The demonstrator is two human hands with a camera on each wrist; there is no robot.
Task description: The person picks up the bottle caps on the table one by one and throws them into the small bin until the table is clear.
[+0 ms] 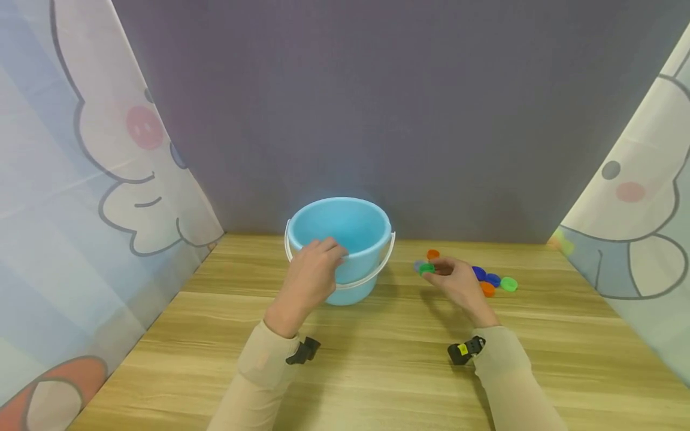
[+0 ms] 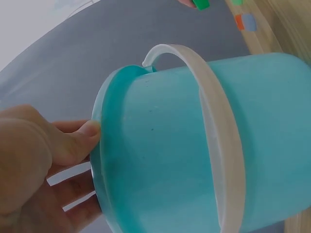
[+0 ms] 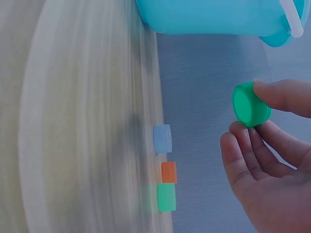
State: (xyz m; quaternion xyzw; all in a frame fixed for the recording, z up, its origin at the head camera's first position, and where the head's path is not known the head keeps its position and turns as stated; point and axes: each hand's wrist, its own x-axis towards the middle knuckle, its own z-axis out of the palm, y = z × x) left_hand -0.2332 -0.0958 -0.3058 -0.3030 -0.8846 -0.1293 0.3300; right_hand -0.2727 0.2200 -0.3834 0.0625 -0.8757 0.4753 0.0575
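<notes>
**Right hand [image 1: 458, 284] pinching a green cap [image 1: 426, 269], left hand [image 1: 312, 269] on the blue bucket [image 1: 360, 267]!**

Nearest to us, on this side of the bucket, two pale sleeves [image 1: 517, 383] stretch over the wood-grain table [image 1: 377, 371], a black wrist strap [image 1: 303, 351] on each. The right one shows a yellow label [image 1: 462, 349], its detail too small to read!

Up to the bucket's near rim: the left hand grips it, thumb outside, fingers over the lip. A white handle [image 2: 223, 131] hangs across the front.

Right of the bucket, there's the other hand, thumb and fingers clasping that green cap in the air, off the table!

Farther right of the bucket, a cluster: the near orange cap [image 1: 487, 290], a light green cap [image 1: 509, 284] and two dark blue caps [image 1: 493, 279]. Deeper, just right of the bucket, sit a pale blue cap [image 1: 418, 265] and the far orange cap [image 1: 433, 254].

Behind the bucket rises a grey backdrop [image 1: 377, 120]; well to its left and right, cloths [image 1: 647, 179] with cartoon figures.
</notes>
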